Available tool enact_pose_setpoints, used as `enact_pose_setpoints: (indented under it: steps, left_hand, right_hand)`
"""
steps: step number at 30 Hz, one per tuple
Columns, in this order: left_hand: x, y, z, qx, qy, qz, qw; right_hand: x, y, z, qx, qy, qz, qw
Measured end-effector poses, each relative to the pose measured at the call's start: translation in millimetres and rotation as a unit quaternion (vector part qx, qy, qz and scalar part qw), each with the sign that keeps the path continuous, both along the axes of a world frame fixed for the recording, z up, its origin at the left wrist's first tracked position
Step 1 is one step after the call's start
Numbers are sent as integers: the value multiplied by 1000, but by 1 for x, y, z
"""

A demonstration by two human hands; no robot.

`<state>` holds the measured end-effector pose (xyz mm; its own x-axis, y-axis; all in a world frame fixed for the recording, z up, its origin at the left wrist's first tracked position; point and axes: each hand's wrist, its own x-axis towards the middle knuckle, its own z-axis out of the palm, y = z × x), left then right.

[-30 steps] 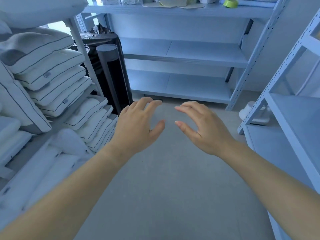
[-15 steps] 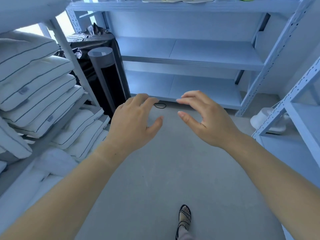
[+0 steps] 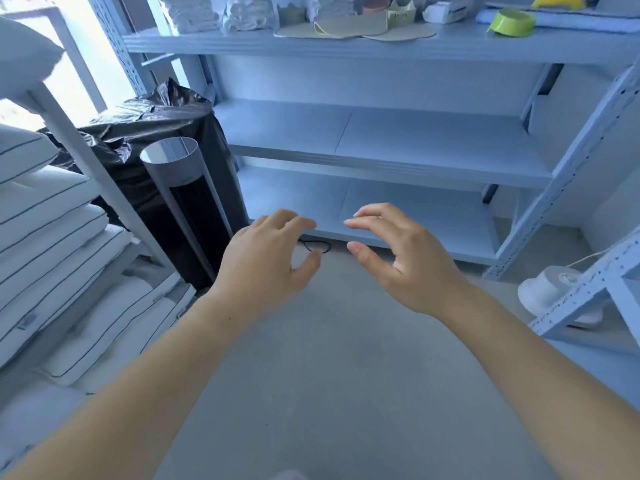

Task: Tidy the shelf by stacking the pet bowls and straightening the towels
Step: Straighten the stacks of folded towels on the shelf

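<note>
Left hand (image 3: 266, 263) and right hand (image 3: 403, 261) raised, fingers released, holding nothing, lime green plastic pet bowl (image 3: 512, 22) tilted on top white metal shelf (image 3: 346, 46), folded white towels (image 3: 197, 12)

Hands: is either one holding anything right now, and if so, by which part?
Nothing is held. The left hand and right hand hover over the floor, fingers loosely curled, touching nothing.

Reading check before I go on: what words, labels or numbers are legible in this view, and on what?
No text here can be read with confidence.
Pale yellow container on the top shelf: dark handwriting, too blurred to read.
White box to its right: dark marks, too small to read.
Grey tag on a stacked cushion: no legible print.
</note>
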<state>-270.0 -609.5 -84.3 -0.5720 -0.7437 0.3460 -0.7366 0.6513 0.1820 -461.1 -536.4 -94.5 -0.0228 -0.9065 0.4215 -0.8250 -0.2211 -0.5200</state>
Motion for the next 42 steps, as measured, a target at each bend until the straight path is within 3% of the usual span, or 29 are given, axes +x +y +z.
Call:
enact_pose_setpoints:
  steps: [10, 21, 42]
  left_hand:
    - [-23, -172, -20, 21, -9, 36, 999]
    - [-54, -394, 1, 16, 12, 37, 999]
    - [-228, -714, 36, -24, 22, 68, 997]
  right_hand:
    - [-30, -190, -12, 39, 35, 61, 997]
    - [-65, -412, 5, 34, 54, 47, 997]
    - [-228, -755, 43, -23, 92, 88, 992]
